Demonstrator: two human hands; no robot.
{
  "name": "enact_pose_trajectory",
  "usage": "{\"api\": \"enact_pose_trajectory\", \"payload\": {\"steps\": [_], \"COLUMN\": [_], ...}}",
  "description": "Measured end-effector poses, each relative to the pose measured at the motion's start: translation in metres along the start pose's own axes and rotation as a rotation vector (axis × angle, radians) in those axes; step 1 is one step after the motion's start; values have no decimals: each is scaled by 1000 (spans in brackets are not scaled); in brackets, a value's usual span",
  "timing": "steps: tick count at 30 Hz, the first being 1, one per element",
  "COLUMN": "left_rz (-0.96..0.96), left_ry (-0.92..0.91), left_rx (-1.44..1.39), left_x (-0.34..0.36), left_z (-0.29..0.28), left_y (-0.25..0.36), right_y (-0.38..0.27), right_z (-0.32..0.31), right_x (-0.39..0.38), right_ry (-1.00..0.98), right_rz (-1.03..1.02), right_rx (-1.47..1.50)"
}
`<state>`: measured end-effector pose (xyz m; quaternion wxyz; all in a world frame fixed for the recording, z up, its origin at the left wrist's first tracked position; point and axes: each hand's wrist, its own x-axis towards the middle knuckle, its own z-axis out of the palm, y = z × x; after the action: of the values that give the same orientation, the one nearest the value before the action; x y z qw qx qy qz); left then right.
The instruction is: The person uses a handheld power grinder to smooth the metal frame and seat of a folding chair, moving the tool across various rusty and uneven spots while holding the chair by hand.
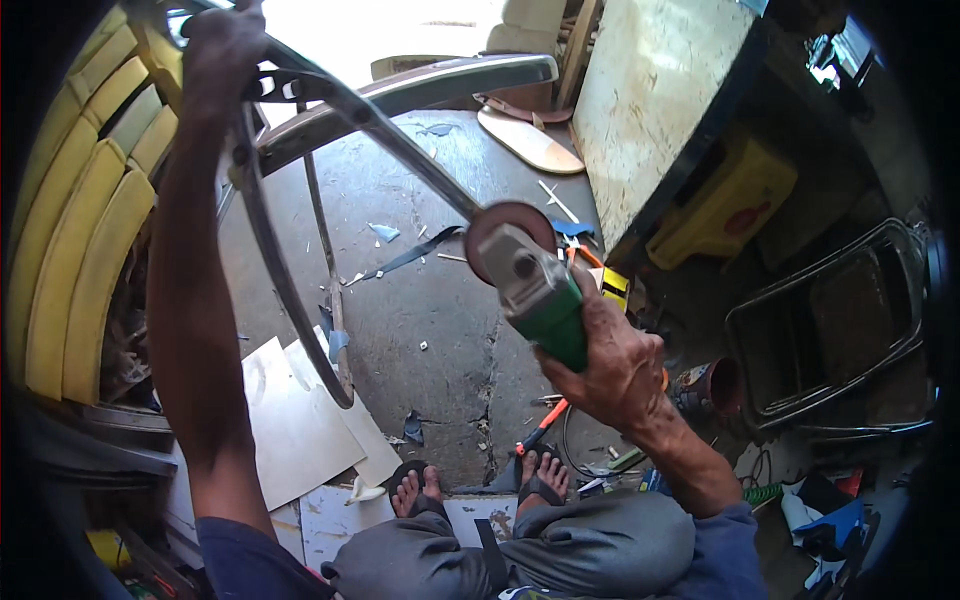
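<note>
Running a two-handed hold here: the right hand (615,350) has its grip clamped around a green angle grinder (560,325) in the middle of the scene, while the left hand (225,45), far left, has its grip closed on a metal tube frame (420,155). The grinder's brown disc (515,213) sits right at the near end of a straight tube, though I can't tell if they're actually touching. Below, the scrap-littered floor (400,310) has pale sheets (290,440) near left, plus a folding chair (830,330) off right.
</note>
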<state>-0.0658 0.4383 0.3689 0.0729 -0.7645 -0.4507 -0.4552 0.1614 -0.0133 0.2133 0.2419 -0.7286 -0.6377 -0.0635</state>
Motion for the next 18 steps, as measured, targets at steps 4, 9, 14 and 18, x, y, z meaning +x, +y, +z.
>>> {"api": "enact_pose_trajectory", "payload": {"steps": [4, 9, 14, 18], "left_rz": [69, -121, -472, -401], "left_ry": [-294, 121, 25, 63], "left_rx": [528, 300, -462, -604], "left_x": [39, 12, -19, -19], "left_z": [23, 27, -12, -7], "left_y": [-17, 17, 71, 60], "right_y": [7, -30, -75, -76], "right_z": [0, 1, -1, -12], "right_x": [-19, 18, 69, 49], "right_ry": [-126, -94, -65, -350], "right_rz": [11, -111, -183, 46], "right_rx": [-176, -311, -435, -492]}}
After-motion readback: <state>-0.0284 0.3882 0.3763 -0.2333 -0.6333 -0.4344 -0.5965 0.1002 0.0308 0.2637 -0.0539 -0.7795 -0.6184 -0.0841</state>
